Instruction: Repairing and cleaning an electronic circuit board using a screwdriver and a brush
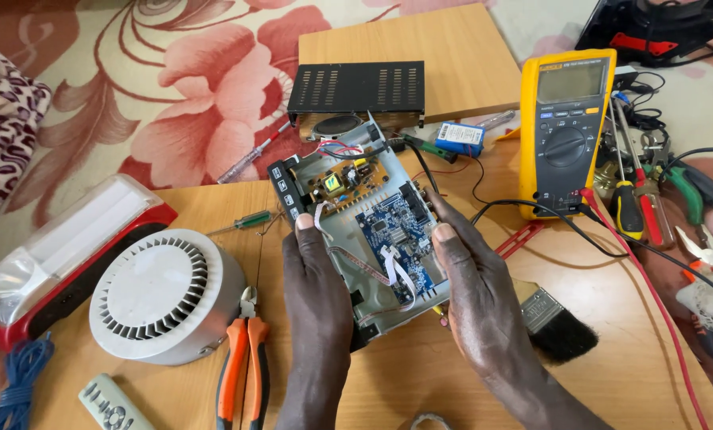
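Both my hands hold an opened electronic box point(348, 231) tilted above a wooden table point(420, 374). Inside it sit a blue circuit board point(396, 231), a small brown board point(344, 181) and a white ribbon cable point(396, 271). My left hand point(315, 295) grips the box's left edge, thumb on the rim. On the right edge lies my right hand point(476, 287), its thumb touching the blue board. The box's black vented lid point(358, 89) lies behind it.
A yellow multimeter point(565, 131) with red and black leads stands at the right, by screwdrivers point(635, 203) and pliers. A black brush point(554, 322) lies by my right wrist. Orange pliers point(243, 362), a white round fan point(159, 296), a red lamp point(70, 247) and a remote point(113, 404) lie left.
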